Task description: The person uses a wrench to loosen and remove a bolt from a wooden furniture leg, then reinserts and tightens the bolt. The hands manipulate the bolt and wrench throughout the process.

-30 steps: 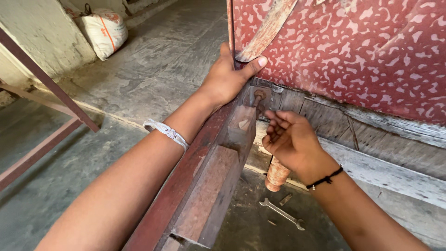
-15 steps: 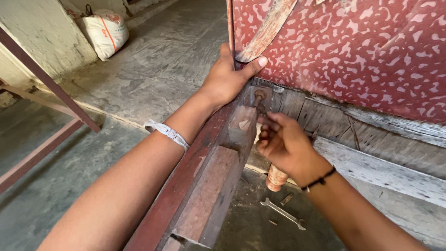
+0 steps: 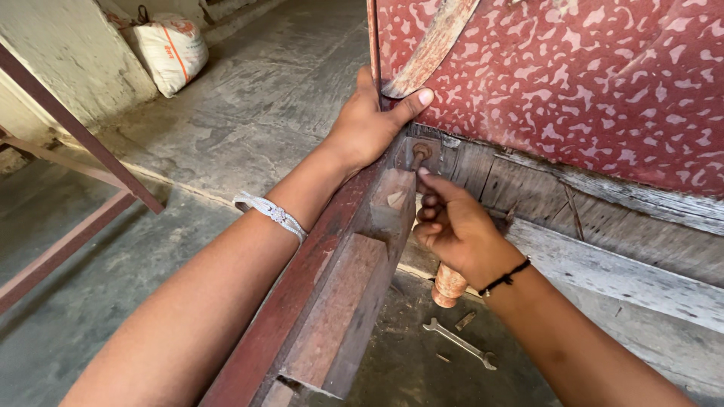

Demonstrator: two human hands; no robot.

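My left hand [image 3: 369, 124] grips the corner edge of a red speckled panel [image 3: 573, 75], thumb lying across its face. A long reddish wooden beam [image 3: 339, 286] runs from the bottom of the view up to that corner. A rusty bolt [image 3: 419, 154] sticks out of a metal plate where the beam meets the panel. My right hand [image 3: 452, 226] is just below the bolt with its fingers curled and the index fingertip touching the bolt's stem. I cannot make out anything held in it.
A grey wrench [image 3: 460, 343] lies on the floor below my right wrist, beside a turned wooden leg [image 3: 449, 285]. Weathered planks [image 3: 603, 218] run under the panel. A white sack [image 3: 167, 51] leans at the far wall. A red metal frame [image 3: 68, 166] stands left.
My right hand has moved left and up from open air toward the bolt, its fingers closing in. My left hand has kept its hold on the panel corner.
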